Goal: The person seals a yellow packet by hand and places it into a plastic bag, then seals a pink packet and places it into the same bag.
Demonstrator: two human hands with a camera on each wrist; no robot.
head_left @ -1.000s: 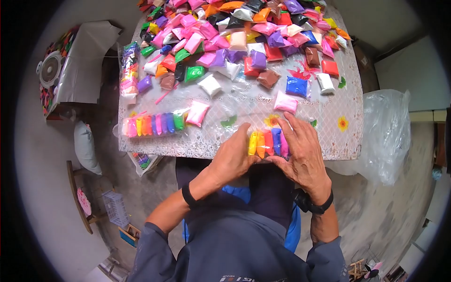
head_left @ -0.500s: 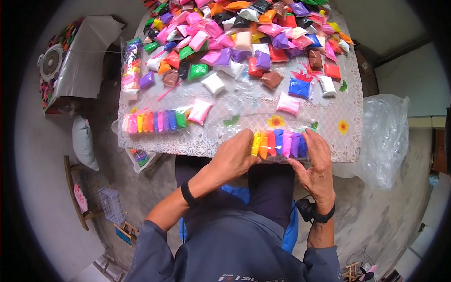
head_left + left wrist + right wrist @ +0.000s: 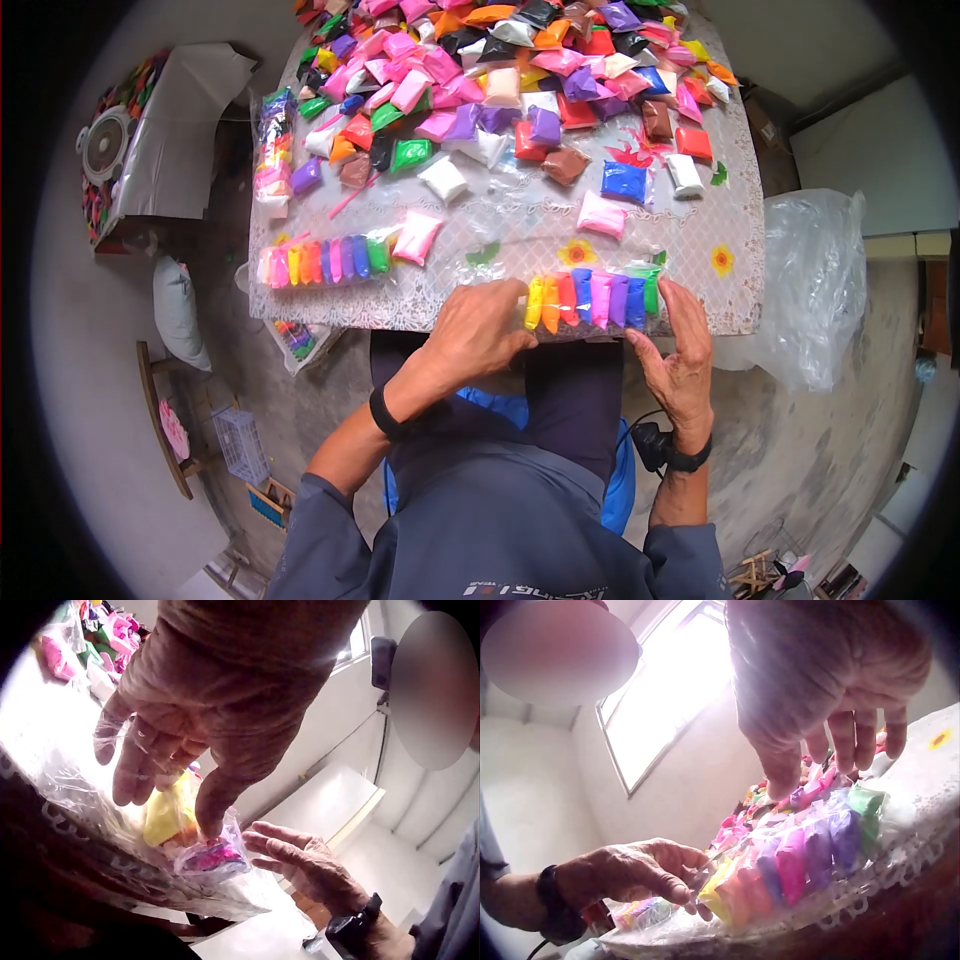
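Observation:
At the table's front edge lies a clear plastic bag (image 3: 602, 302) with a row of soft coloured packets, like modelling clay, running from yellow at the left to green at the right. My left hand (image 3: 475, 325) is at the yellow end, its thumb and fingers pinching the clear film there, as the right wrist view shows. Beside the green end is my right hand (image 3: 682, 350), fingers extended along the far side and thumb at the near side. Seen from the right wrist, its fingers (image 3: 844, 742) hang straight over the row.
A similar filled bag (image 3: 325, 262) lies to the left, next to a loose pink packet (image 3: 416, 238). Another filled bag (image 3: 274, 150) stands along the left edge. A large heap of coloured packets (image 3: 480, 75) covers the back. Clear plastic sheeting (image 3: 815, 285) hangs at the right.
My right hand has moved right along the row, bringing the blue and green packets at that end into sight. The left hand has stayed at the yellow end.

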